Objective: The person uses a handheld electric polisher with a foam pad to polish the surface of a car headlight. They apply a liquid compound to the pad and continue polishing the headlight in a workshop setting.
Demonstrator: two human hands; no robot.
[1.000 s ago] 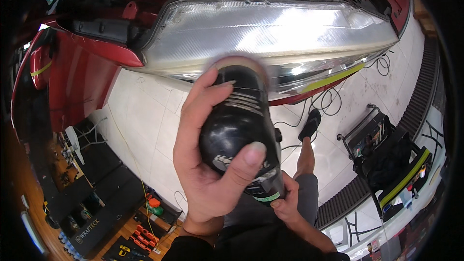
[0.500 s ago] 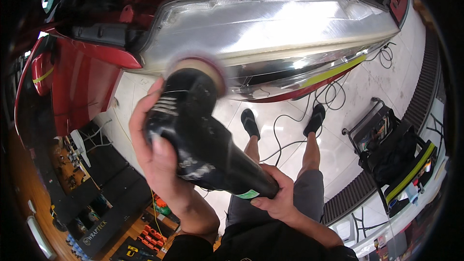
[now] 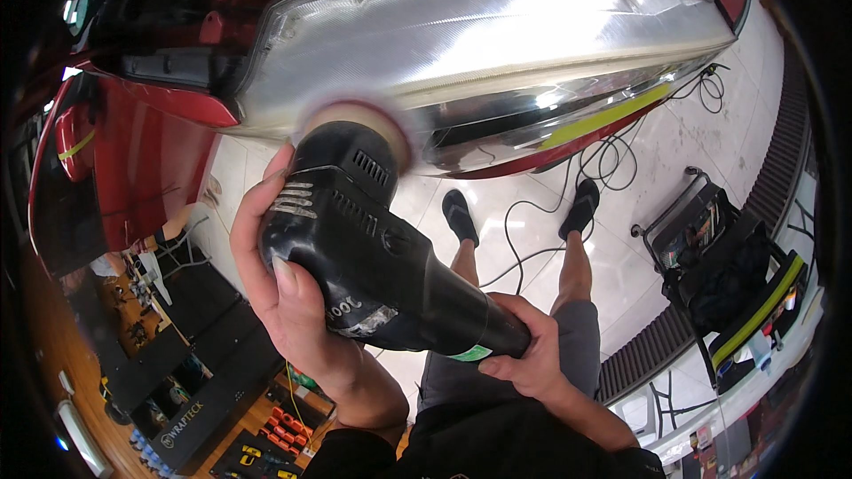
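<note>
A black power polisher [image 3: 373, 248] is held in both my hands, its round pad [image 3: 364, 120] blurred by spinning. The pad rests against the lower left end of a large clear car headlight [image 3: 479, 44]. My left hand [image 3: 284, 275] wraps round the polisher's head, thumb on the near side and fingers behind. Round the rear end of the body is closed my right hand [image 3: 528, 350], with its thumb beside a green label. Part of the lens behind the pad is hidden.
Red body panels [image 3: 151, 151] flank the headlight on the left. Dark cable [image 3: 612, 164] lies coiled on the pale tiled floor. A wheeled trolley [image 3: 692, 231] stands at the right, and a black workbench with tools [image 3: 200, 390] at the lower left.
The polisher and both hands have shifted slightly, with its rear end lower and farther right. The headlight sits a little higher and more to the left in view. The pad stays blurred.
</note>
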